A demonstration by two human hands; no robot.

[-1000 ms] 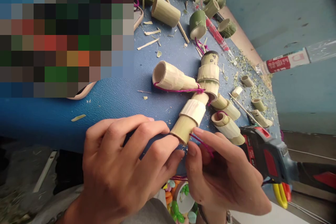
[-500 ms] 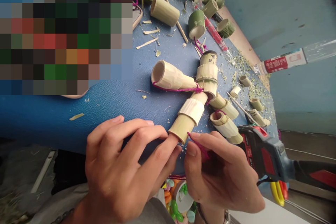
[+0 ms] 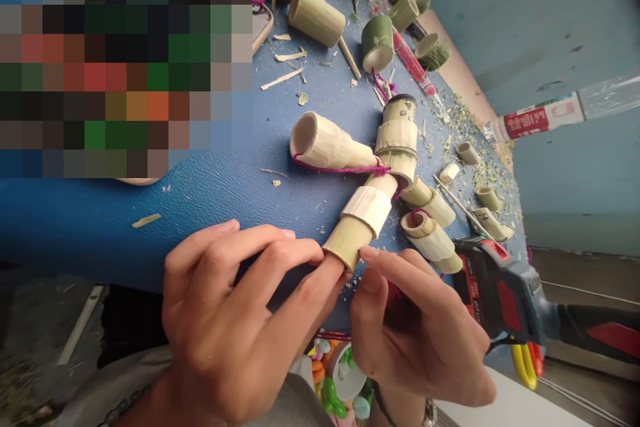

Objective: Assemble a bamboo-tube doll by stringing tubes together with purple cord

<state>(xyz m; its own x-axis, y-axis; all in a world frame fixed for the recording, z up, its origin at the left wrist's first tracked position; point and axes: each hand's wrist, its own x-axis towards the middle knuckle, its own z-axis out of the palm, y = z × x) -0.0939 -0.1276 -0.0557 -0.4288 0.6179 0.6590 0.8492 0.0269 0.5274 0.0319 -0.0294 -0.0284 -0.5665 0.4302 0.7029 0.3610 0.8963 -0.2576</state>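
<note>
A jointed figure of bamboo pieces lies on the blue table, its dark-topped head (image 3: 400,113) marked with a drawn face. My left hand (image 3: 230,320) grips the near end of its lower bamboo tube (image 3: 347,240), the index finger at or inside the open end; the thumb is mostly hidden. At the right rim of that tube, my right hand (image 3: 425,327) presses its index fingertip, the thumb just below. Purple string (image 3: 395,290) shows partly behind the right fingers. Another flared bamboo limb (image 3: 330,140) points left, tied with purple string.
A cordless power tool (image 3: 500,293) lies right of my right hand. Farther back are several cut bamboo tubes (image 3: 317,17), shavings and a red-labelled plastic tube (image 3: 415,60). Another labelled tube (image 3: 545,117) stands out over the right edge. Below the table edge is a white bowl (image 3: 350,380).
My right index fingertip has come up against the tube's rim, where a purple string end showed before. The left hand keeps its hold; the figure has barely shifted.
</note>
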